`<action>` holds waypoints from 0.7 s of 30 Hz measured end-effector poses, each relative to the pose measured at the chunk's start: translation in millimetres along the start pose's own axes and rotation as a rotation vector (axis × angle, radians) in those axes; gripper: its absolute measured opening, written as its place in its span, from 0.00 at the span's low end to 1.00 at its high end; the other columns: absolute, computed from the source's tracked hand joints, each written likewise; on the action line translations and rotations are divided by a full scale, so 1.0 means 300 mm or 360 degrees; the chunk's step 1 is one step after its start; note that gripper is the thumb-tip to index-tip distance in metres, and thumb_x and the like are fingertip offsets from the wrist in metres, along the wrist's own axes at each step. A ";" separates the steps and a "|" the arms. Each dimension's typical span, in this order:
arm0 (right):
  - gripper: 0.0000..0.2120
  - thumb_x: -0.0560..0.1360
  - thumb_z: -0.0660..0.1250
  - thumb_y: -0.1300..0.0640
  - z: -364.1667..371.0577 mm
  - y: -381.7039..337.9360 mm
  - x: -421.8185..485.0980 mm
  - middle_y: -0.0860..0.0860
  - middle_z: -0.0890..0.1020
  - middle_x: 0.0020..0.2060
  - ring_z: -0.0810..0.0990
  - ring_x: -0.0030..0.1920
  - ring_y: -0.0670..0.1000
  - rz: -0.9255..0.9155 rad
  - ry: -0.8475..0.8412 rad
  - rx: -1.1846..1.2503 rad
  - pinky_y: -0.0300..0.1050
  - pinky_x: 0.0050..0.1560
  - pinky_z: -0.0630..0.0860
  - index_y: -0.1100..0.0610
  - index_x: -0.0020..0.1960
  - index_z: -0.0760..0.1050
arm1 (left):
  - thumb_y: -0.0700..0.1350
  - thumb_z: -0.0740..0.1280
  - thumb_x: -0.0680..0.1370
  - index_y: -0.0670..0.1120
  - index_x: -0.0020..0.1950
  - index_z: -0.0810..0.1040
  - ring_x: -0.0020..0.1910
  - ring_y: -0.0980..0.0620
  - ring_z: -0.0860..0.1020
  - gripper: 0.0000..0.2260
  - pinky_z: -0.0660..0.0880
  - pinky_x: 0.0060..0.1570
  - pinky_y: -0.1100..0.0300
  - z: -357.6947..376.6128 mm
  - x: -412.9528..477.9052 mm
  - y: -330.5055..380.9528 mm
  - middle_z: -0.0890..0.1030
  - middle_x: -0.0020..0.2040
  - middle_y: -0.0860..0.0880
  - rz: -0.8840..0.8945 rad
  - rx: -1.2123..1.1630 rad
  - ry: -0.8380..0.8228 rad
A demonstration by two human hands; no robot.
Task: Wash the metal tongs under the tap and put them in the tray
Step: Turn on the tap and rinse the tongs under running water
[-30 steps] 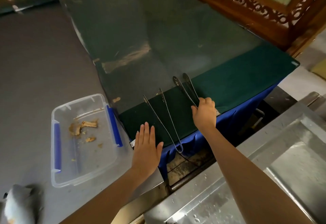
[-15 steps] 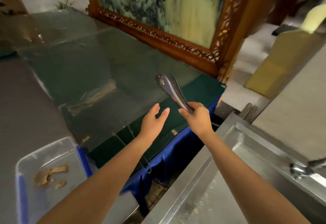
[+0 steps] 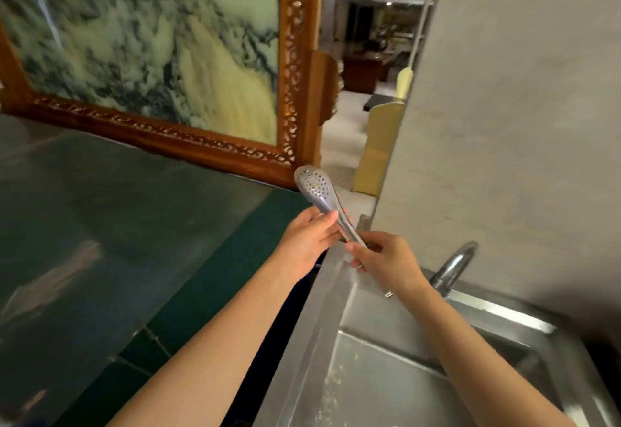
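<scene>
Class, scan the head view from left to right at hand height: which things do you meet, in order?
green table → left hand → tongs → right hand → tap → grey wall

Green-covered table (image 3: 141, 225) on left w/ glossy clear sheet (image 3: 84, 258) flat on top; carved wood-framed panel (image 3: 151, 50) at far edge. Steel sink unit (image 3: 336, 309) right, tap (image 3: 453, 267) at back.

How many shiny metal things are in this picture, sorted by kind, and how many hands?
Metal tongs: 1, held by both hands
Tap: 1
Steel sink: 1
Hands: 2, left hand and right hand
Total: 5
</scene>
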State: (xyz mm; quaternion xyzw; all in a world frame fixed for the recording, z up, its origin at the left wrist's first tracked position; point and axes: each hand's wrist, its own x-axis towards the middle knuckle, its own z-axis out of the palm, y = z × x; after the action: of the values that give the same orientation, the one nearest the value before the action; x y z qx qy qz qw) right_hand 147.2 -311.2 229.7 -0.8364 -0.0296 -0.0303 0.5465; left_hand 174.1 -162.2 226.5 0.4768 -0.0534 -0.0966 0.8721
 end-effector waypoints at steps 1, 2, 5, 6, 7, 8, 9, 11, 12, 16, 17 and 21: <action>0.03 0.73 0.68 0.59 -0.032 0.021 -0.019 0.49 0.80 0.27 0.77 0.24 0.39 0.0041 0.0018 0.0003 0.28 0.28 0.73 0.58 0.45 0.80 | 0.38 0.63 0.77 0.36 0.63 0.70 0.58 0.42 0.78 0.15 0.74 0.60 0.48 0.033 0.009 -0.027 0.78 0.58 0.37 -0.0023 -0.0004 -0.0040; 0.03 0.74 0.68 0.58 -0.062 0.042 -0.041 0.49 0.80 0.28 0.77 0.24 0.39 0.0084 0.0033 -0.0002 0.27 0.28 0.71 0.58 0.45 0.80 | 0.38 0.63 0.77 0.37 0.62 0.70 0.57 0.43 0.79 0.15 0.76 0.57 0.50 0.066 0.017 -0.056 0.79 0.57 0.38 -0.0041 -0.0007 -0.0065; 0.06 0.75 0.66 0.56 -0.161 0.110 -0.106 0.50 0.81 0.30 0.77 0.28 0.43 0.0161 0.0063 -0.0124 0.30 0.31 0.71 0.57 0.44 0.80 | 0.37 0.66 0.75 0.37 0.60 0.72 0.52 0.45 0.81 0.14 0.80 0.48 0.55 0.158 0.040 -0.152 0.80 0.54 0.39 -0.0122 -0.0006 -0.0091; 0.07 0.75 0.65 0.55 -0.195 0.133 -0.126 0.48 0.80 0.30 0.74 0.28 0.43 0.0163 0.0064 -0.0200 0.32 0.31 0.70 0.56 0.42 0.80 | 0.38 0.66 0.75 0.38 0.59 0.73 0.50 0.46 0.82 0.13 0.80 0.47 0.55 0.186 0.046 -0.185 0.81 0.52 0.41 -0.0153 0.0009 -0.0105; 0.09 0.75 0.65 0.54 -0.227 0.157 -0.145 0.45 0.78 0.27 0.72 0.27 0.42 0.0165 0.0070 -0.0256 0.33 0.31 0.68 0.54 0.38 0.79 | 0.38 0.66 0.75 0.39 0.58 0.74 0.50 0.47 0.82 0.12 0.80 0.48 0.55 0.213 0.051 -0.218 0.82 0.50 0.42 -0.0178 0.0028 -0.0119; 0.11 0.75 0.66 0.54 -0.258 0.180 -0.163 0.43 0.76 0.24 0.69 0.25 0.39 0.0174 0.0081 -0.0284 0.31 0.29 0.66 0.51 0.34 0.77 | 0.38 0.66 0.75 0.39 0.58 0.75 0.50 0.47 0.82 0.12 0.79 0.50 0.54 0.238 0.053 -0.251 0.82 0.48 0.43 -0.0202 0.0041 -0.0130; 0.14 0.75 0.66 0.55 -0.287 0.202 -0.180 0.40 0.74 0.20 0.68 0.23 0.39 0.0184 0.0095 -0.0295 0.30 0.27 0.64 0.48 0.31 0.74 | 0.38 0.66 0.75 0.39 0.58 0.76 0.50 0.47 0.82 0.12 0.79 0.51 0.53 0.261 0.052 -0.282 0.83 0.47 0.44 -0.0224 0.0043 -0.0134; 0.17 0.75 0.67 0.56 -0.334 0.248 -0.207 0.38 0.71 0.17 0.67 0.21 0.39 0.0188 0.0106 -0.0293 0.29 0.25 0.63 0.45 0.28 0.72 | 0.38 0.66 0.75 0.42 0.56 0.78 0.50 0.48 0.81 0.10 0.79 0.51 0.55 0.305 0.044 -0.342 0.83 0.46 0.45 -0.0256 0.0028 -0.0157; 0.19 0.74 0.68 0.56 -0.351 0.273 -0.218 0.39 0.70 0.17 0.66 0.21 0.39 0.0180 0.0099 -0.0304 0.29 0.25 0.62 0.44 0.27 0.71 | 0.39 0.66 0.75 0.44 0.54 0.78 0.50 0.48 0.81 0.09 0.78 0.52 0.55 0.324 0.036 -0.370 0.82 0.47 0.45 -0.0275 0.0008 -0.0167; 0.16 0.74 0.68 0.55 -0.396 0.383 -0.242 0.48 0.71 0.27 0.65 0.30 0.45 0.0203 -0.0013 -0.0253 0.37 0.32 0.62 0.45 0.28 0.73 | 0.37 0.61 0.78 0.43 0.54 0.76 0.51 0.46 0.79 0.07 0.76 0.53 0.54 0.376 0.010 -0.477 0.78 0.49 0.43 -0.0344 -0.0215 -0.0092; 0.14 0.74 0.68 0.55 -0.407 0.409 -0.244 0.51 0.71 0.28 0.66 0.32 0.46 0.0220 -0.0066 -0.0224 0.39 0.33 0.63 0.47 0.30 0.75 | 0.37 0.60 0.78 0.43 0.54 0.75 0.51 0.46 0.79 0.07 0.77 0.52 0.54 0.380 0.007 -0.501 0.78 0.50 0.42 -0.0352 -0.0239 -0.0059; 0.14 0.77 0.65 0.55 -0.457 0.528 -0.223 0.53 0.79 0.31 0.76 0.32 0.47 0.0346 -0.0237 -0.0044 0.38 0.37 0.75 0.66 0.42 0.80 | 0.37 0.61 0.78 0.41 0.58 0.74 0.49 0.47 0.81 0.09 0.78 0.50 0.55 0.351 0.013 -0.584 0.79 0.49 0.43 -0.0364 -0.0235 0.0086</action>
State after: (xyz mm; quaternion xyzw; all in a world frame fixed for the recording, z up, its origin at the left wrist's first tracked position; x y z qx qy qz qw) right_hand 91.1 -501.2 134.5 -0.8420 0.0212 0.0910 0.5313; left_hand 137.9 -341.8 135.7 0.4167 0.0320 -0.1861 0.8892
